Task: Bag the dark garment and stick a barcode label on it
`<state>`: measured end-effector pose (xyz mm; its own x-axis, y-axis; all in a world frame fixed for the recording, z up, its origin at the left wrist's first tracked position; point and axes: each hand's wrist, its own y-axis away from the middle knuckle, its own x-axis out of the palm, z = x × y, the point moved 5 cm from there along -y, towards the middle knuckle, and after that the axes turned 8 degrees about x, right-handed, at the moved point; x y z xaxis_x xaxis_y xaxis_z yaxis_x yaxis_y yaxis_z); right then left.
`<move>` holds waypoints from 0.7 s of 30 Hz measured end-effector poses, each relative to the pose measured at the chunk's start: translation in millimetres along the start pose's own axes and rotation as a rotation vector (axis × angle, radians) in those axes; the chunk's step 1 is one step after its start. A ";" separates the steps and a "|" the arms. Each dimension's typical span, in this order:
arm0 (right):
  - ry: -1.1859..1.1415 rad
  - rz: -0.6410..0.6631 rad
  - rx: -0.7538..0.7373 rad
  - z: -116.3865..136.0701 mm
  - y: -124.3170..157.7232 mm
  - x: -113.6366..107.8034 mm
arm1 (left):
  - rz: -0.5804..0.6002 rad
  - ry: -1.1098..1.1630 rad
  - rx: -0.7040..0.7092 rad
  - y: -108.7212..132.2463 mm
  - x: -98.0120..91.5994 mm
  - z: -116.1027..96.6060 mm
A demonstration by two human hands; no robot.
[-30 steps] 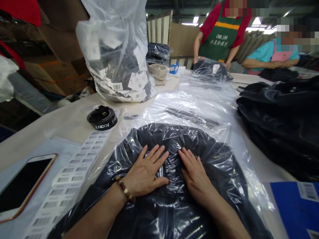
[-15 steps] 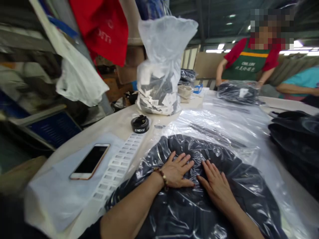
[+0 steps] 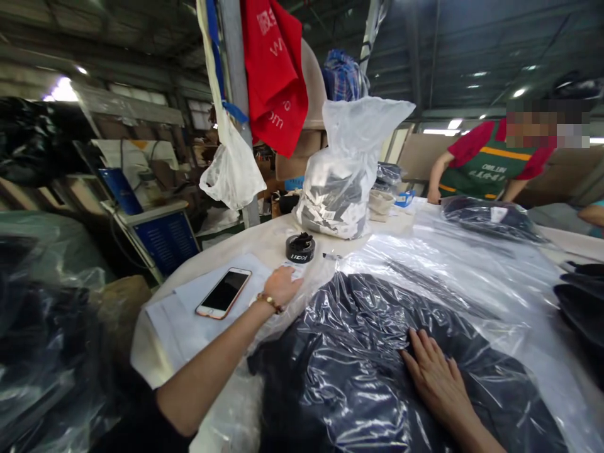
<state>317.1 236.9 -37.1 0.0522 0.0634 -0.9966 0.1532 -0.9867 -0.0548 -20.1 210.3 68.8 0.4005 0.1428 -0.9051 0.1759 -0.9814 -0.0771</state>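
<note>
The dark garment in its clear bag (image 3: pixel 352 371) lies on the table (image 3: pixel 226 251), filling the near side from about six o'clock round to three as seen from the left hand (image 3: pixel 282 286). Its far edge slants from eleven to two o'clock; the near end runs out of view, so the long axis cannot be told.

The right hand (image 3: pixel 436 371) rests flat on the bag, fingers stretched toward eleven o'clock, pressing on the plastic and grasping nothing. Most of the garment spreads out from it toward nine o'clock.

The left hand is off the garment, just beyond its edge, over the white label strip (image 3: pixel 296 270). Its fingertips are hidden, so whether they pinch the strip or only touch it cannot be told. The strip shows just past the hand at one o'clock, running up toward the black roll (image 3: pixel 301 249). The left hand is far nearer to both than the right; from the right hand they lie at ten o'clock. The phone (image 3: pixel 224 293) sits at nine o'clock from the left hand, near its wrist, on pale paper (image 3: pixel 165 318).
</note>
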 end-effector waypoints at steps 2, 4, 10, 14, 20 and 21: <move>-0.009 -0.013 -0.072 2.2 2.4 -0.3 | 0.000 -0.054 -0.114 18.5 -8.6 42.5; -0.015 -0.043 -0.137 2.4 4.6 -0.3 | 0.007 -0.086 -0.202 44.5 -11.2 73.9; -0.050 -0.075 -0.187 -10.8 0.9 12.3 | 0.052 -0.015 -0.341 108.7 -3.3 105.9; -0.070 -0.065 -0.210 -19.1 -7.6 24.7 | 0.065 0.068 -0.362 125.4 1.7 105.3; -0.231 -0.134 -0.175 -16.5 -9.8 -1.9 | 0.073 0.239 -0.380 140.2 9.0 107.1; -0.274 -0.116 -0.135 -18.4 -10.0 -9.2 | 0.068 0.280 -0.379 141.0 10.1 108.0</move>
<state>333.2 249.0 -26.2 -0.2383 0.1132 -0.9646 0.2726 -0.9455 -0.1783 -88.4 59.5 3.7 0.6405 0.1598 -0.7511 0.4358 -0.8810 0.1842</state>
